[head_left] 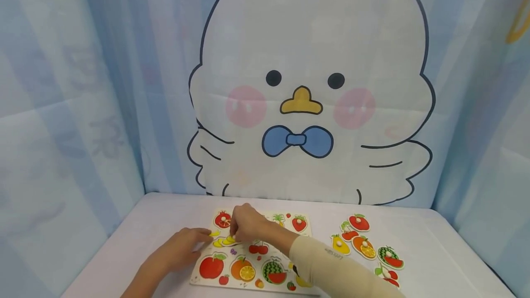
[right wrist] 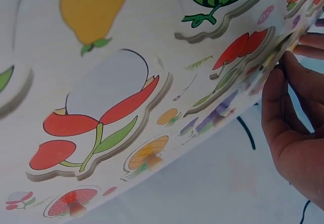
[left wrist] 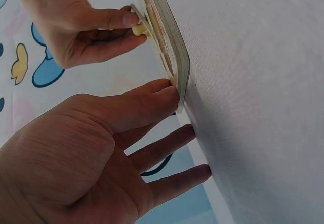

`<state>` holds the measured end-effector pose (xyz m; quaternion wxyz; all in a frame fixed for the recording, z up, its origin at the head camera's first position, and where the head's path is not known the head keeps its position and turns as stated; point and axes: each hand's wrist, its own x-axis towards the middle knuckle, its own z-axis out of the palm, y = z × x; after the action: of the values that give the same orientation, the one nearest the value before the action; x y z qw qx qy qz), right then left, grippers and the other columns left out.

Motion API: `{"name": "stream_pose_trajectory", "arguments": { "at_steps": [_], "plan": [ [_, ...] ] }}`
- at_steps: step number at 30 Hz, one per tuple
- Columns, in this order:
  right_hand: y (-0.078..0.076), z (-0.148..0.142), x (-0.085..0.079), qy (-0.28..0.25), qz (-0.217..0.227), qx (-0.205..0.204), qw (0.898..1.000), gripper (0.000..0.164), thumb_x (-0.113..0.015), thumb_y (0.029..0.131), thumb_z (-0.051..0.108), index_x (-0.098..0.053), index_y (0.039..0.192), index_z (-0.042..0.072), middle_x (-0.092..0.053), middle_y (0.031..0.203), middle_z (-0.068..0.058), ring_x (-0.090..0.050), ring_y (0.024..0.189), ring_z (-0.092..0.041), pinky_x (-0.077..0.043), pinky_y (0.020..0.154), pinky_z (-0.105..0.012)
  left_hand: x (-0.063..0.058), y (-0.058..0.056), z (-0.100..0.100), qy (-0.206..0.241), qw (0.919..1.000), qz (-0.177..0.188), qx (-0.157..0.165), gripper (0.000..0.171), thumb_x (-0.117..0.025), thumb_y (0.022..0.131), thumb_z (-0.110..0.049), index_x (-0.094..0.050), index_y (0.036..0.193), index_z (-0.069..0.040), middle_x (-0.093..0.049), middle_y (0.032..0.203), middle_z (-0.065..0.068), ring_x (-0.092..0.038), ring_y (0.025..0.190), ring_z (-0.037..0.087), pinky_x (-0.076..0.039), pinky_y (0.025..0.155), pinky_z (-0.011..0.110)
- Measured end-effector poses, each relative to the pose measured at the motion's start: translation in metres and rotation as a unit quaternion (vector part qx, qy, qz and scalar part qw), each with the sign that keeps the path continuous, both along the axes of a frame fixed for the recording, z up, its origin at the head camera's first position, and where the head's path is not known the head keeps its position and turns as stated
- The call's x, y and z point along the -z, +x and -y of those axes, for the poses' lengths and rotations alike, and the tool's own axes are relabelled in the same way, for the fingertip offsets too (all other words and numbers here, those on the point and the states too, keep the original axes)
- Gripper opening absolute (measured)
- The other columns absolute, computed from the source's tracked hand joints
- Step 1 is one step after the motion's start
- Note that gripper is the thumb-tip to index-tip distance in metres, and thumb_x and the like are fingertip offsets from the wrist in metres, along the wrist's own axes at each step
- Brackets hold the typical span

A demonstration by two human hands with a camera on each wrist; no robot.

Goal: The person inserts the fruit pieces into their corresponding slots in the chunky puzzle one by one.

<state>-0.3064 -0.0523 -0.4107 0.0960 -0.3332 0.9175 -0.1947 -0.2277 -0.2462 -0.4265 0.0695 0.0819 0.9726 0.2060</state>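
Observation:
A white fruit puzzle board (head_left: 240, 285) lies on the table. My right hand (head_left: 248, 224) reaches over its far left part and pinches a banana puzzle piece (head_left: 229, 241) between thumb and fingers. In the left wrist view, that thin piece stands tilted against the board's face, its pale yellow knob (left wrist: 138, 30) showing by the fingertips. My left hand (head_left: 182, 247) is at the board's left edge, fingers extended. Its thumb touches the board's side, and two fingertips (left wrist: 202, 171) rest on the table. The right sleeve hides the board's near right part.
Right of the board lie several loose knobbed pieces: a red fruit (head_left: 359, 222), cherries (head_left: 349, 233), a pear (head_left: 340, 244), an orange (head_left: 364, 246), a watermelon (head_left: 390, 257) and a red-and-white piece (head_left: 387, 276). A pomegranate (head_left: 222, 219) and a strawberry (head_left: 299, 223) show on the board. A printed curtain (head_left: 314, 169) hangs behind.

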Motion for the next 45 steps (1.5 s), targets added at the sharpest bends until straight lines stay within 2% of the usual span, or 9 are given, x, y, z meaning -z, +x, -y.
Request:
{"name": "stream_pose_trajectory", "arguments": {
  "at_steps": [11,18,28,39,45],
  "plan": [
    [0.002,0.000,0.000,0.008,-0.021,0.008,1.000,0.011,-0.077,0.080,0.011,-0.071,0.076,0.018,-0.057,0.072,0.009,-0.053,0.067,-0.007,-0.048,0.058,-0.015,0.001,-0.001,0.000,0.004,1.0000,-0.006,0.000,0.033,-0.073,0.082,-0.005,-0.070,0.113,-0.014,-0.061,0.128,0.006,-0.051,0.123,0.034,-0.042,0.100,0.057],
    [0.003,0.002,-0.003,0.001,-0.034,-0.020,0.999,0.009,-0.077,0.079,0.008,-0.073,0.078,0.016,-0.059,0.070,0.010,-0.053,0.065,-0.006,-0.048,0.057,-0.014,0.001,0.000,0.001,-0.004,1.0000,-0.008,0.001,0.031,-0.073,0.082,-0.008,-0.071,0.112,-0.015,-0.062,0.126,0.005,-0.052,0.122,0.033,-0.043,0.100,0.056],
    [0.004,0.015,0.000,0.021,-0.019,-0.010,1.000,0.011,-0.078,0.079,0.011,-0.071,0.073,0.018,-0.058,0.071,0.009,-0.054,0.066,-0.006,-0.048,0.057,-0.015,0.002,-0.002,0.000,-0.001,0.9998,-0.013,0.012,0.029,-0.073,0.082,-0.007,-0.072,0.110,-0.013,-0.063,0.125,0.007,-0.053,0.119,0.034,-0.044,0.099,0.056],
    [0.006,0.022,0.004,0.033,-0.040,-0.019,0.998,0.008,-0.078,0.079,0.011,-0.073,0.075,0.015,-0.059,0.070,0.008,-0.053,0.065,-0.005,-0.048,0.058,-0.013,0.002,-0.002,-0.002,0.000,0.9998,-0.015,0.015,0.028,-0.073,0.082,-0.007,-0.073,0.109,-0.014,-0.063,0.124,0.007,-0.054,0.119,0.034,-0.043,0.099,0.057],
    [0.008,0.024,0.007,0.021,-0.017,0.003,1.000,0.006,-0.078,0.080,0.013,-0.074,0.081,0.017,-0.060,0.073,0.007,-0.054,0.066,-0.006,-0.050,0.058,-0.014,0.001,-0.001,0.001,-0.001,0.9998,-0.016,0.008,0.030,-0.074,0.081,-0.007,-0.072,0.110,-0.015,-0.063,0.124,0.005,-0.054,0.118,0.033,-0.044,0.099,0.056]
  ]
}}
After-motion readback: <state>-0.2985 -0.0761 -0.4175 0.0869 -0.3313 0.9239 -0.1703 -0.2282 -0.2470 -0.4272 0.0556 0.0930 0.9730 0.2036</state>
